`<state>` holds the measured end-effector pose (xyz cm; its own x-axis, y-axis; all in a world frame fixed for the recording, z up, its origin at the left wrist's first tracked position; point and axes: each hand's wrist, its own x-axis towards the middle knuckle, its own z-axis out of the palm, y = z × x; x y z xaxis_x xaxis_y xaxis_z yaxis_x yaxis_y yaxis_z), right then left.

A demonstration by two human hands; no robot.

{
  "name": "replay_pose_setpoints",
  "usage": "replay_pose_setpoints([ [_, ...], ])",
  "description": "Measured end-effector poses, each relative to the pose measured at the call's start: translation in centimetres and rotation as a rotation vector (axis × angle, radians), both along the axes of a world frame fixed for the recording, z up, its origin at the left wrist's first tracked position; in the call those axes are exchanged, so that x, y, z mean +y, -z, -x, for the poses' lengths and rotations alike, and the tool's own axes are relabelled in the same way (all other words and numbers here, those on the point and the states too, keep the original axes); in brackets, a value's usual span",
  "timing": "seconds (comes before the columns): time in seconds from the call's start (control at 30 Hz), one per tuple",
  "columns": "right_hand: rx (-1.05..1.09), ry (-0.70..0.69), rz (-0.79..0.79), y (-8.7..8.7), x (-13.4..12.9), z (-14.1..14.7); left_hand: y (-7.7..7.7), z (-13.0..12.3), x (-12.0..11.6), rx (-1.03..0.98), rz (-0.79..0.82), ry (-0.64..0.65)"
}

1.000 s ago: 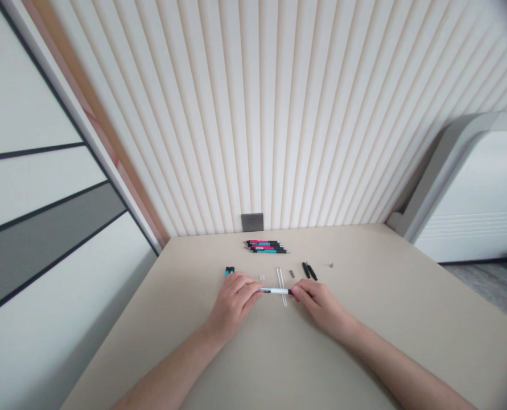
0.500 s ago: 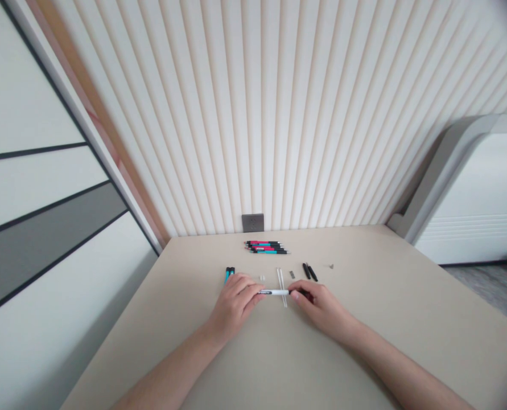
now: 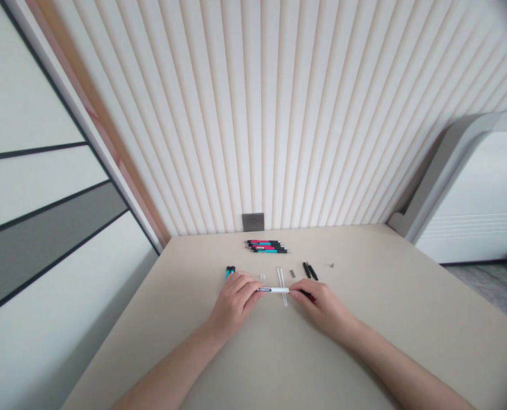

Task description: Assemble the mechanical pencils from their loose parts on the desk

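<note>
A white pen (image 3: 274,290) lies level between my two hands above the table. Its left end is pinched in my left hand (image 3: 236,297), and the fingers of my right hand (image 3: 319,300) close round its dark right end. Two thin white refills (image 3: 280,276) rest under and behind the pen. Blue barrels with black ends (image 3: 230,269) are just behind my left hand. Small clear pieces (image 3: 262,277), small grey metal parts (image 3: 292,274) and two black grips (image 3: 309,271) sit beyond the pen.
Several red, blue and black pens (image 3: 267,246) lie together at the back of the table (image 3: 244,364). Tiny metal bits (image 3: 332,265) are to the right. A dark socket (image 3: 253,222) is on the ribbed wall, and a white headboard (image 3: 475,188) stands at the right.
My right hand has shifted slightly on the pen, covering its dark end more. The left hand keeps its pinch, nearly unmoved.
</note>
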<state>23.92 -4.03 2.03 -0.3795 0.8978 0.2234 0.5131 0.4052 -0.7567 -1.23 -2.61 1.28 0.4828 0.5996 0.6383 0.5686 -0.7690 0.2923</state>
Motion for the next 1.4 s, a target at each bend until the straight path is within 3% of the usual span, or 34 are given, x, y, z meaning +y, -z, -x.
replay_pose_setpoints([
  [0.3,-0.061,0.060,-0.045,0.7,0.7,-1.1,0.5,0.1,0.2,-0.059,0.049,-0.075],
  [0.57,-0.007,0.231,0.012,0.1,0.5,-1.2,0.4,-0.1,0.2,-0.133,0.044,-0.082],
  [0.93,0.021,0.036,0.150,0.8,-0.2,0.8,0.5,-1.0,-0.5,-0.132,0.187,0.058],
  [1.17,-0.074,-0.017,0.122,0.7,-0.4,0.5,0.2,-1.1,-0.7,-0.181,0.330,0.146],
  [1.4,-0.189,-0.062,0.073,0.8,-0.6,0.4,0.0,-1.2,-0.8,-0.204,0.368,0.165],
])
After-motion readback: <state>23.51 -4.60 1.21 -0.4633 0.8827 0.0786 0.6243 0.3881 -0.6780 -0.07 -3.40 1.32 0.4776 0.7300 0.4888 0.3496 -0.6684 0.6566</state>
